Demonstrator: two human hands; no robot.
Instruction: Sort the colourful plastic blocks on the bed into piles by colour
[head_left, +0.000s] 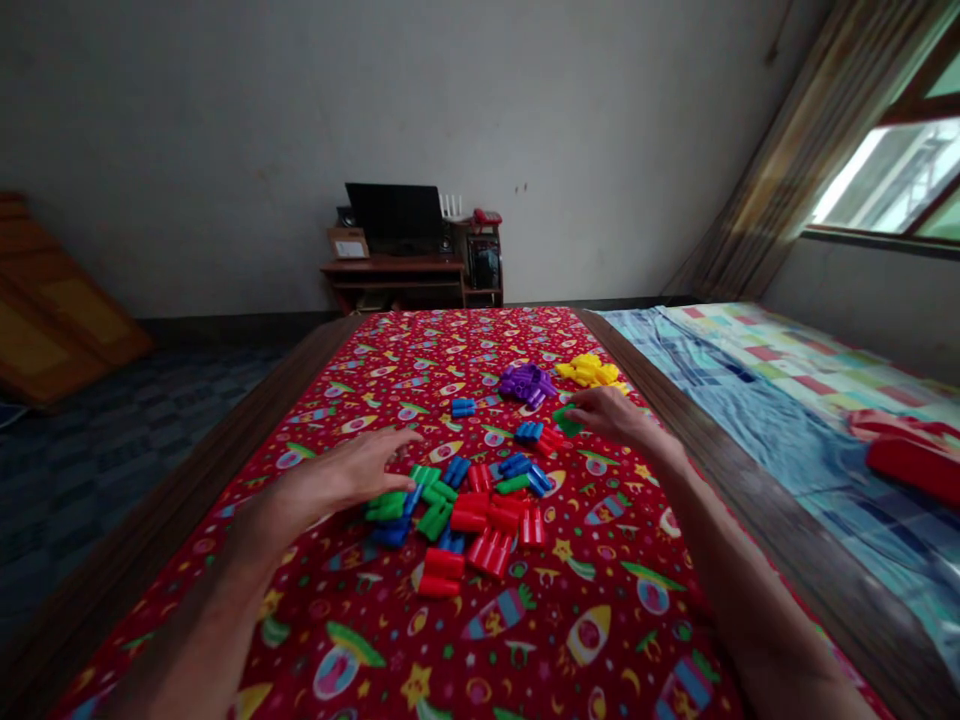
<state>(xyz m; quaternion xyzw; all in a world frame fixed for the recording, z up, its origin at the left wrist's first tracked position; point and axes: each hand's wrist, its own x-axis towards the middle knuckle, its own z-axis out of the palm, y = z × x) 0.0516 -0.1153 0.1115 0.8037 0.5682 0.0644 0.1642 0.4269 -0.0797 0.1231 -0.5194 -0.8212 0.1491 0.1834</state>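
A loose heap of red, green and blue plastic blocks lies on a red rocket-print cloth. My left hand rests at the heap's left edge, fingers closed round a green block. My right hand reaches further out and pinches another green block between its fingertips. Beyond that hand sit a purple pile and a yellow pile. A lone blue block lies apart to the left of the purple pile.
The cloth covers a wooden-edged bed or table. To the right lies a blue and patchwork sheet with a red object on it. A desk with a monitor stands against the far wall. A curtained window is at the right.
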